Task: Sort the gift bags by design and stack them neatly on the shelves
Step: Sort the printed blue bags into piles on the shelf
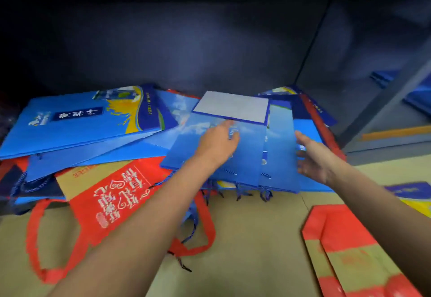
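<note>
— Forearms fill the bottom of the frame, both reaching up toward the centre. What are the hands doing?

— Left hand (pixel 218 143) lies flat on the top blue bag (pixel 247 149) just right of centre, fingers fairly straight, index tip pointing at the bag's white base panel (pixel 232 106). Right hand (pixel 314 156) sits at the right edge of the same small stack, fingers spread and relaxed, holding nothing. Looks like one pins while the other squares the side, though that's my reading.

— Which way does that bag run?

— Long axis goes from lower centre up toward the top of the frame, tilted slightly. Base is at the far end, cord handles (pixel 242 190) hang off the near edge toward the camera.

— And the rest?

— Bigger blue bag with yellow print (pixel 77 121) lies at centre left, long side across the frame, atop more blue ones. Red bag (pixel 112 194) with white lettering pokes out beneath at lower left, handles sprawled on the brown shelf board (pixel 256 238). Another red-and-tan bag (pixel 349 257) sits apart at lower right.

— So still mixed?

— I'd say so; reds lie under blues
</note>
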A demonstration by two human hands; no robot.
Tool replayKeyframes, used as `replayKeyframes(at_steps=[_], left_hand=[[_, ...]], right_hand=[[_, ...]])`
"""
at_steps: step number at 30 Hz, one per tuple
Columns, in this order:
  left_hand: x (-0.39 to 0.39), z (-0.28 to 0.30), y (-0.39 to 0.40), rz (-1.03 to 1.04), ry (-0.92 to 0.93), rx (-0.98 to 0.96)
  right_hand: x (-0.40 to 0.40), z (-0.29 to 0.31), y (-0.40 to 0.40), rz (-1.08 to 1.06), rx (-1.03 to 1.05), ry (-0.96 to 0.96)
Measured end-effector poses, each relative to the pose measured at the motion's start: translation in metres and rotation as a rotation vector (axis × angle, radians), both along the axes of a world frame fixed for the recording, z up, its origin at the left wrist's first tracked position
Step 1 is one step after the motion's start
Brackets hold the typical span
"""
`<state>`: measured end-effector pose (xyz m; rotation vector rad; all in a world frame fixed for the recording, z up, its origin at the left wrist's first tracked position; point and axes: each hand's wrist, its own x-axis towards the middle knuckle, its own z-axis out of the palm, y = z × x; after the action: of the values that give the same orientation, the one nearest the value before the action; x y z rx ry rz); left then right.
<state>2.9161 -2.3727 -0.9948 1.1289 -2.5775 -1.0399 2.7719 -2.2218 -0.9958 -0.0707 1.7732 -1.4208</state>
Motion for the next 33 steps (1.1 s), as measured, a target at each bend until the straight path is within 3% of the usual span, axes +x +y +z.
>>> replayKeyframes(at_steps=[2,5,10,12,15,18,20,23,25,28,33], left_hand=[[0.019,-0.017,-0.024,0.073,-0.191,-0.180],[0.047,-0.036,-0.058,0.246,-0.382,-0.040],[0.030,-0.038,-0.038,0.212,-0.304,0.080],[0.027,-0.042,-0.017,0.202,-0.300,0.038],[0.037,-0.049,0.003,0.284,-0.140,0.052],[0.041,-0.049,0.030,0.351,0.187,0.052],[0.032,-0.047,0.062,0.309,0.353,0.050],[0.002,-0.058,0.106,0.181,0.433,0.182],[-0.021,-0.076,0.135,0.043,0.367,0.303],[-0.038,-0.097,0.188,-0.057,0.078,0.465],[-0.061,-0.096,0.246,-0.309,-0.088,0.494]], right_hand=[[0.000,-0.012,-0.001,0.075,0.083,0.064],[0.002,-0.035,-0.016,0.090,0.154,0.166],[0.019,-0.050,-0.043,0.183,0.247,0.342],[0.018,-0.046,-0.043,0.139,0.220,0.375],[0.010,-0.036,-0.020,0.029,0.165,0.348],[0.001,-0.029,0.029,-0.028,0.079,0.382],[-0.006,-0.028,0.072,-0.039,0.036,0.424],[-0.012,-0.025,0.150,-0.064,0.040,0.405],[-0.011,-0.021,0.199,-0.068,0.127,0.404],[-0.004,-0.023,0.257,-0.085,0.292,0.322],[-0.002,-0.055,0.322,-0.210,0.550,0.338]])
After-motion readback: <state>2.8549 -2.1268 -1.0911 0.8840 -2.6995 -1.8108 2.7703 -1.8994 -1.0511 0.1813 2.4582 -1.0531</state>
